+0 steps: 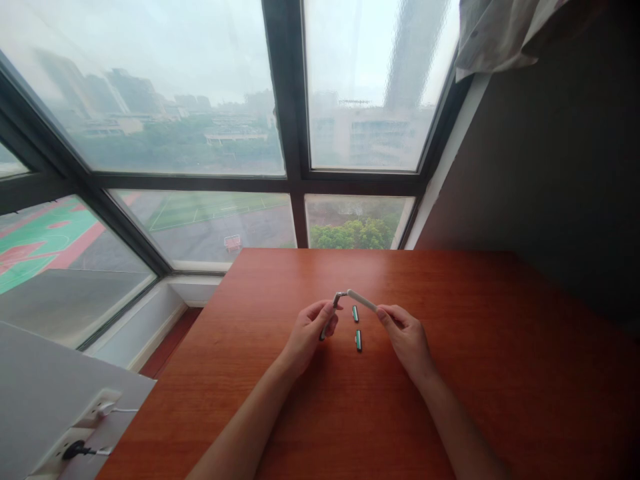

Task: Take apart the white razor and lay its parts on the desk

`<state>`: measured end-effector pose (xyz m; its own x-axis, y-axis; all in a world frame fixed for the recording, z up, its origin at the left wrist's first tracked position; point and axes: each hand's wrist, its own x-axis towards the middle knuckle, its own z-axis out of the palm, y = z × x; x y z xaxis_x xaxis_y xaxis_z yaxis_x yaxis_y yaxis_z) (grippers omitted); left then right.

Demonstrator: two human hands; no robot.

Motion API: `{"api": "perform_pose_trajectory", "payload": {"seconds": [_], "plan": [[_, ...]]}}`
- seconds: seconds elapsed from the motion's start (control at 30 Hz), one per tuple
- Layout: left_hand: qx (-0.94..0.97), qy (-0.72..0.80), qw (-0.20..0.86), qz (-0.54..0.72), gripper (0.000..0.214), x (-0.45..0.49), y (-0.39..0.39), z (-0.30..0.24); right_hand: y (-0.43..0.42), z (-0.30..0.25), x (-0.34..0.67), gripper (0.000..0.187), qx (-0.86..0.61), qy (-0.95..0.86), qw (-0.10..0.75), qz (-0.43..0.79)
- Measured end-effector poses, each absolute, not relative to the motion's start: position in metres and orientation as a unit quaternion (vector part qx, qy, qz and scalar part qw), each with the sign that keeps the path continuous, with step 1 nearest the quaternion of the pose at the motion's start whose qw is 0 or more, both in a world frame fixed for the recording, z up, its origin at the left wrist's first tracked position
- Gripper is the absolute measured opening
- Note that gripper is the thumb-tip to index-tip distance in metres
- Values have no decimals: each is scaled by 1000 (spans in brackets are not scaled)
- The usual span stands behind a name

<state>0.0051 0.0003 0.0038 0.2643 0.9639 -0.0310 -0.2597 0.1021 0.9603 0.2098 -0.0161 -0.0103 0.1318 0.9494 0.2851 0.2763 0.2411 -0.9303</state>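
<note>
My left hand [307, 333] is closed around a slim razor handle [336, 301] with a shiny, bent metal neck at its top. The handle's dark lower end sticks out below my fingers. Between the thumb and fingers of my right hand [407, 337] is a pale, round-ended stick [363, 301], slanting up to the left. Its tip meets or nearly meets the metal neck; I cannot tell if they are joined. Two green-and-black razor cartridges lie on the table between my hands, a farther one [355, 313] and a nearer one [359, 341].
The reddish-brown wooden table [240, 400] reaches to large dark-framed windows [295, 183]. A dark wall [545, 160] borders it at right, with a curtain [500, 37] above. At lower left, plugs [77, 450] sit in wall sockets beside the table's edge.
</note>
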Motion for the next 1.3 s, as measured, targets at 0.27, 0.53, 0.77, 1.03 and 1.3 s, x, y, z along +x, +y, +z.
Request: {"api": "perform_pose_trajectory", "payload": {"seconds": [0.27,0.53,0.77,1.03,1.3], "plan": [[473,365,648,472,35,6,0,4,-17,-11,208,27,-512,-588,535,325],[448,373,659,476,36,4,0,4,-16,-10,210,29,-529,-579,530,323],[423,368,657,504,32,5,2,4,-16,-10,212,31,-541,-567,534,317],[451,372,656,477,28,5,0,1,-16,-10,210,27,-518,-583,537,321],[462,381,639,483,33,4,1,0,-16,-11,209,28,-522,-579,543,312]]}}
